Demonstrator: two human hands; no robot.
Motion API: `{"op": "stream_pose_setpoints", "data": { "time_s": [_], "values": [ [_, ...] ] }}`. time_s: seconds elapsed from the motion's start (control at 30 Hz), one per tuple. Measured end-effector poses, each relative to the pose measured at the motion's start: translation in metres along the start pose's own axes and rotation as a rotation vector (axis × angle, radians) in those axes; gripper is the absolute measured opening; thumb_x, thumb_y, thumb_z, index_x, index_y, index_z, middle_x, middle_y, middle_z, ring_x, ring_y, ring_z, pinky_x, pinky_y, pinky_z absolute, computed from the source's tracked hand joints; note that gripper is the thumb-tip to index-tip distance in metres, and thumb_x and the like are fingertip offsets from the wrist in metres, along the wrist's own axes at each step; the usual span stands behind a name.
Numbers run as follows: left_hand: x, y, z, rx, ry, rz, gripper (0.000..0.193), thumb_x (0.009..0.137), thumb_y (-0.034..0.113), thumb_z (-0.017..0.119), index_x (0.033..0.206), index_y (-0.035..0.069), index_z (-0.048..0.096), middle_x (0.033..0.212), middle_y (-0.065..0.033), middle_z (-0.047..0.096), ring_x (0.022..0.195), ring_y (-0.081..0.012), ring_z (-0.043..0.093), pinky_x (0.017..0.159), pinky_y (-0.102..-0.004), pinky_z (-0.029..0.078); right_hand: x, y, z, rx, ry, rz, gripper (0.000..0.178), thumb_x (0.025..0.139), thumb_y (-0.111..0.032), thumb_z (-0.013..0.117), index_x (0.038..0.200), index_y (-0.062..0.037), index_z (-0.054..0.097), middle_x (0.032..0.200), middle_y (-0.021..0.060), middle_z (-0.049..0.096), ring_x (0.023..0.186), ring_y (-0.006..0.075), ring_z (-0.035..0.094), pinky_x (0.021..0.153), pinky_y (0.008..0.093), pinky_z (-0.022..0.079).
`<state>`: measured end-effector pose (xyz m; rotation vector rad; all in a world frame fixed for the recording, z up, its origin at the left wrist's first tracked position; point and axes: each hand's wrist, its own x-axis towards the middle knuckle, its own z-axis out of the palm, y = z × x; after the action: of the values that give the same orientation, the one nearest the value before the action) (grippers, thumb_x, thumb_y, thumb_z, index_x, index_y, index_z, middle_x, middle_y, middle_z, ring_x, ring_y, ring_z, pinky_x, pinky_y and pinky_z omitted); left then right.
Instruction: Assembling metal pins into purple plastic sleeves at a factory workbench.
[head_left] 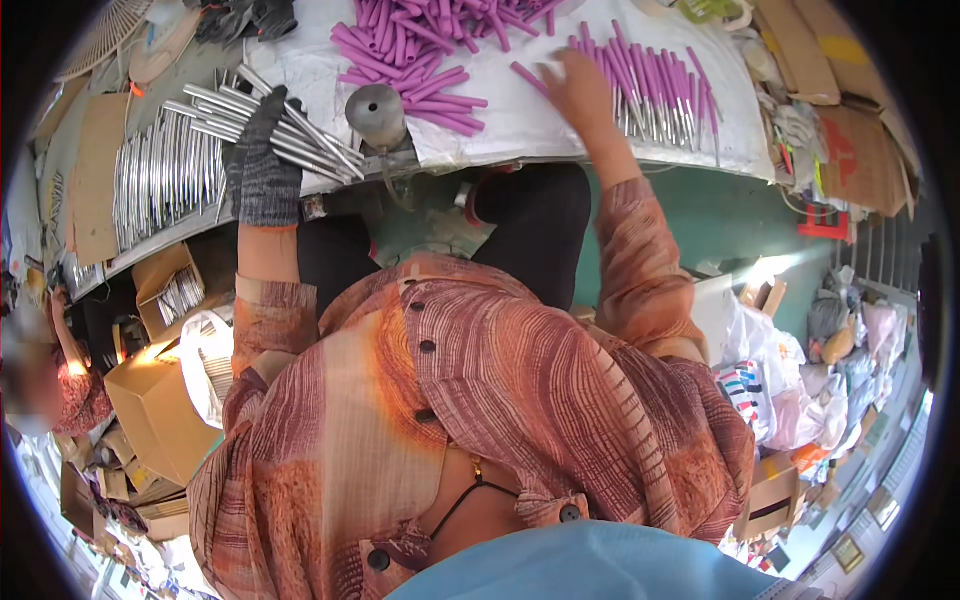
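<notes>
My left hand (262,165), in a dark grey knitted glove, is closed around a loose bundle of shiny metal tubes (225,112) at the table's front edge. My bare right hand (580,92) is over the table to the right, slightly blurred. A single purple tube (528,78) juts leftward from its fingers, which appear to pinch it. Just right of that hand lies a row of metal tubes with purple sleeves (660,90) on their far ends. Loose purple sleeves (420,40) form a heap at the far middle.
Between my hands stands a round metal fixture (376,115) with a central hole, at the table edge. More bare metal tubes (165,175) lie in a row at left beside a cardboard sheet (97,180). Cardboard boxes (160,400) and another person (65,370) are at left; plastic bags (790,370) at right.
</notes>
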<state>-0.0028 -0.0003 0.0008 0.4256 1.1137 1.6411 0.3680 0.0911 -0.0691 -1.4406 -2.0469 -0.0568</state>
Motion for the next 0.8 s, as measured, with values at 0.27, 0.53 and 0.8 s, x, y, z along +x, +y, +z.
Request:
{"op": "stream_pose_setpoints", "data": {
  "time_s": [0.27, 0.53, 0.8],
  "values": [
    [0.024, 0.009, 0.033, 0.048, 0.097, 0.29, 0.025, 0.07, -0.004, 0.071, 0.091, -0.003, 0.058, 0.083, -0.0123, 0.062, 0.069, -0.0204, 0.062, 0.06, -0.0296, 0.052, -0.001, -0.082, 0.038, 0.06, -0.463, -0.163, 0.019, 0.075, -0.013, 0.057, 0.093, -0.0079, 0.057, 0.083, 0.0147, 0.064, 0.078, 0.0335, 0.061, 0.064, 0.0435, 0.047],
    [0.019, 0.002, 0.035, 0.205, 0.227, 0.627, 0.031, 0.07, -0.001, 0.072, 0.098, 0.002, 0.059, 0.083, -0.005, 0.061, 0.069, -0.0133, 0.057, 0.06, -0.0287, 0.048, -0.016, -0.078, -0.011, 0.172, -0.593, 0.029, 0.022, 0.074, -0.014, 0.06, 0.096, -0.0079, 0.06, 0.082, 0.0131, 0.065, 0.078, 0.0296, 0.063, 0.067, 0.0379, 0.049],
    [0.005, 0.0, 0.045, 0.252, 0.406, 0.513, 0.036, 0.071, -0.006, 0.068, 0.104, 0.004, 0.058, 0.087, -0.0045, 0.06, 0.075, -0.0147, 0.057, 0.063, -0.0285, 0.048, -0.035, -0.072, -0.013, 0.488, -0.054, 0.339, 0.03, 0.074, -0.012, 0.061, 0.103, -0.005, 0.06, 0.088, 0.0138, 0.065, 0.079, 0.0262, 0.064, 0.072, 0.0343, 0.05]
  ]
}}
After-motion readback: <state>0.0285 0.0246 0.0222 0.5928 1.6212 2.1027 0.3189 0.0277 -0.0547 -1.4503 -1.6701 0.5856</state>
